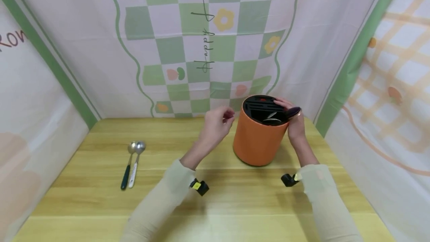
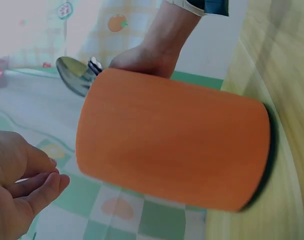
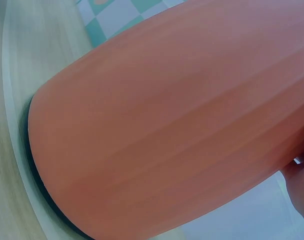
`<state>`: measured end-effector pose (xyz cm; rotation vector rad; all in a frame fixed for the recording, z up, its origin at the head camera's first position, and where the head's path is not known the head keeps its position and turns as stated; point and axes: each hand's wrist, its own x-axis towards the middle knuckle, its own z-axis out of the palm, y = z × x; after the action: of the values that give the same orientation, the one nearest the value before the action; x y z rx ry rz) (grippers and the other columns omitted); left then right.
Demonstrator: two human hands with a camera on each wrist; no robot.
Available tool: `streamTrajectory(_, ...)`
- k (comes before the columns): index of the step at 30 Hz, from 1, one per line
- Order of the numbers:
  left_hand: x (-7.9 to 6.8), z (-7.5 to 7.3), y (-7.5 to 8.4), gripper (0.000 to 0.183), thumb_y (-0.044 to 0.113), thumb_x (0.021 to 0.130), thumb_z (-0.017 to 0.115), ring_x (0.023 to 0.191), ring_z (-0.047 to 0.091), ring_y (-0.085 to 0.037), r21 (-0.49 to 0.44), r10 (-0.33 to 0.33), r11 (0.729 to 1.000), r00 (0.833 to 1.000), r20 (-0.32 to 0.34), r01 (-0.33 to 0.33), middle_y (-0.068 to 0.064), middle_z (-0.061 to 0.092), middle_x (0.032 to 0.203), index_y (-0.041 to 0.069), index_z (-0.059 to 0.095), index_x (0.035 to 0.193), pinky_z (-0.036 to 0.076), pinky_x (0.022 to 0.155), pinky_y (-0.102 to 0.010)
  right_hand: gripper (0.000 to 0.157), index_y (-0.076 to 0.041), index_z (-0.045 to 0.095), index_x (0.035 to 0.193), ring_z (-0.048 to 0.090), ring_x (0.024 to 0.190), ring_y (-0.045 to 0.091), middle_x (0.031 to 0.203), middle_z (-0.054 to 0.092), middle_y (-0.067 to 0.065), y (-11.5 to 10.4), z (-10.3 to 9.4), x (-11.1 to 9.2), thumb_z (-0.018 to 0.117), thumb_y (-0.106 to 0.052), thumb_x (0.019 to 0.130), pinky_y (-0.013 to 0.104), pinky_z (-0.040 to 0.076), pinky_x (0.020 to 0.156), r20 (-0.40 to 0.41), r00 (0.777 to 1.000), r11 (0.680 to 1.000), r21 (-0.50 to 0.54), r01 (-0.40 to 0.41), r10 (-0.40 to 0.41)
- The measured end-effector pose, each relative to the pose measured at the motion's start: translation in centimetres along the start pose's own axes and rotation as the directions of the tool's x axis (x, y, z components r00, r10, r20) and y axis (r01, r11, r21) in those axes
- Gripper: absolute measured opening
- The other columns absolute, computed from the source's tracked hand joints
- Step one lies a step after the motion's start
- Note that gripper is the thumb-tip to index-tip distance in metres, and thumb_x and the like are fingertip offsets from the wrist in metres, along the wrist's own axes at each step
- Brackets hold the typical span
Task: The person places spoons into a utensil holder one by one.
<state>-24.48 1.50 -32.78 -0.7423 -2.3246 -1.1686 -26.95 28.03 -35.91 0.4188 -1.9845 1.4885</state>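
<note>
An orange utensil holder with a black slotted top stands upright on the table, right of centre. At its right side my right hand holds it, fingers lying over the rim; in the left wrist view that hand is partly hidden behind the holder. A dark spoon sticks out of the top beside the right hand, its bowl showing in the left wrist view. My left hand hovers just left of the holder, fingers loosely bent and thumb near the fingertips, with nothing visible between them.
Two metal spoons, one with a dark green handle and one with a white handle, lie side by side on the left of the wooden table. Patterned curtains hang behind the table and at both sides.
</note>
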Motion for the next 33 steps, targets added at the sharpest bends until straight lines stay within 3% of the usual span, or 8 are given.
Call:
streamTrajectory(8,-2.6,-2.4,-2.4,0.008,-0.001,0.089,0.069,0.085,0.072,-0.02,0.04,-0.084,0.996,0.996,0.01,0.083,-0.012,0.073,0.091,-0.001,0.07,0.097,0.06,0.074,-0.02,0.047,0.011,0.067,0.117,0.053,0.123,-0.001,0.133,0.059,0.03,2.0,-0.3,0.3,0.027,-0.014,0.108,0.013,0.037,0.107,0.001,1.0,0.999,-0.037,0.022,-0.022)
streamTrajectory(15,-4.4,-4.0,-3.9,0.011,0.001,0.09,0.068,0.087,0.071,-0.021,0.063,-0.152,0.987,0.988,0.034,0.15,-0.012,0.072,0.093,0.0,0.069,0.101,0.061,0.075,-0.024,0.049,0.014,0.065,0.117,0.054,0.123,0.0,0.132,0.056,0.034,1.4,-0.2,0.2,0.025,-0.013,0.108,0.014,0.037,0.108,0.002,1.0,0.999,-0.016,0.03,-0.029)
streamTrajectory(24,-6.5,-5.8,-5.2,0.013,0.0,0.088,0.069,0.086,0.07,-0.022,0.081,-0.209,0.975,0.977,0.043,0.205,-0.012,0.071,0.091,-0.002,0.068,0.101,0.061,0.075,-0.026,0.054,0.012,0.066,0.117,0.054,0.124,0.001,0.132,0.057,0.033,2.2,-0.4,0.2,0.024,-0.02,0.109,0.014,0.037,0.107,0.002,0.998,0.998,-0.002,0.059,-0.059)
streamTrajectory(33,-9.1,-8.4,-7.1,0.019,0.004,0.091,0.067,0.091,0.07,-0.026,0.135,-0.317,0.943,0.944,0.094,0.304,-0.015,0.071,0.097,-0.004,0.065,0.108,0.062,0.079,-0.033,0.053,0.01,0.067,0.118,0.053,0.125,0.0,0.133,0.058,0.031,2.0,-0.3,0.2,0.025,-0.021,0.11,0.014,0.037,0.108,0.002,0.999,0.999,-0.017,0.04,-0.04)
